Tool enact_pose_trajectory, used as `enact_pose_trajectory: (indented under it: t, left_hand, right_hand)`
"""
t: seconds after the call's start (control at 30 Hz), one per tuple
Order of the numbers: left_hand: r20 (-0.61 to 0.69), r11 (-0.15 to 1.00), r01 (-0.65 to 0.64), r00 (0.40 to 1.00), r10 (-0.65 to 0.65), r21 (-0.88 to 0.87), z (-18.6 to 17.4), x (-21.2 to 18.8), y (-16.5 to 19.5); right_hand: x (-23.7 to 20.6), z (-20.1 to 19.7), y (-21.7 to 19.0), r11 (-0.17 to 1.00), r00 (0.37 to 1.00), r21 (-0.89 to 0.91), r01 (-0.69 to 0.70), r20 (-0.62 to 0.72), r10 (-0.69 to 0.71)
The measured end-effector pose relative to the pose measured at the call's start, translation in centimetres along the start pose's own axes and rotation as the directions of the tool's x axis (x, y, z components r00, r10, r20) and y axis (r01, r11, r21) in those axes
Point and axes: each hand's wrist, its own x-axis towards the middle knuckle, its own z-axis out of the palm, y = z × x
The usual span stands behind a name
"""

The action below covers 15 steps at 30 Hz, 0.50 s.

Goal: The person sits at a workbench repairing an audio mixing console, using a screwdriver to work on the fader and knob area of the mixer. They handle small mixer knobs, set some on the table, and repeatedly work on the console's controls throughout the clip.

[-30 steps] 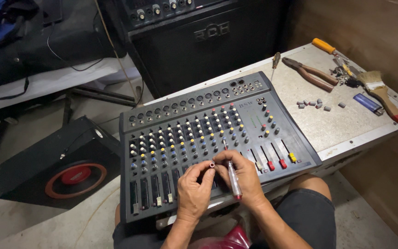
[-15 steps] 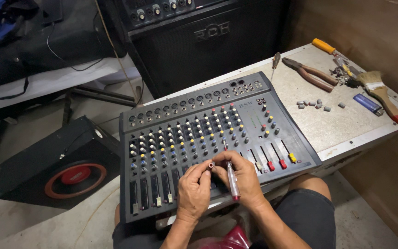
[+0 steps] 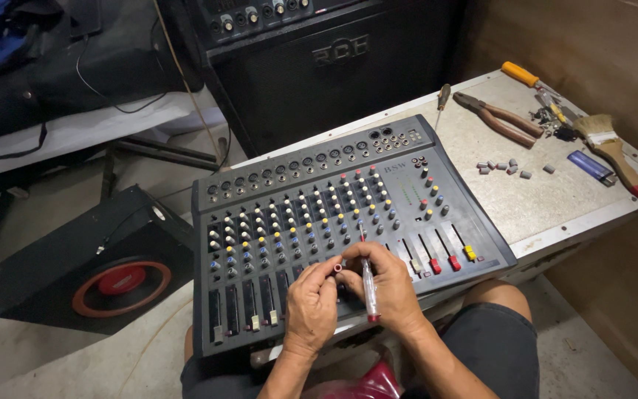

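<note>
We have the grey audio mixer resting across our lap and against the edge of the bench, with a black speaker cabinet on the floor to our left. On the bench, well apart from us, lie pliers, a paintbrush, a blue lighter and a scatter of small grey caps that look like pulled fader tops. Some fader slots on the mixer's lower left stand bare while those at the right wear coloured caps, so we judge the work partly done. Our right hand is closed around a clear-handled screwdriver, tip up toward the knobs. Our left hand pinches a tiny red-and-white knob between fingertips, just above the fader rows.
</note>
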Motion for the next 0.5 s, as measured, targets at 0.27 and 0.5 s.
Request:
enact_pose_trajectory:
  t: [0.27,0.5]
  left_hand:
    - [-0.012,0.994,0.024,1.000,-0.025,-0.107,0.1,-0.1,-0.6]
    - [-0.034,0.956,0.124,0.990,-0.138,-0.267,0.8,-0.3,-1.3]
  right_hand:
    - [-0.1,-0.2,-0.1,0.993,0.997,-0.083,0.081,0.006,-0.081]
    - [0.0,-0.3,-0.4,0.979,0.989,-0.145,0.146,0.010,-0.146]
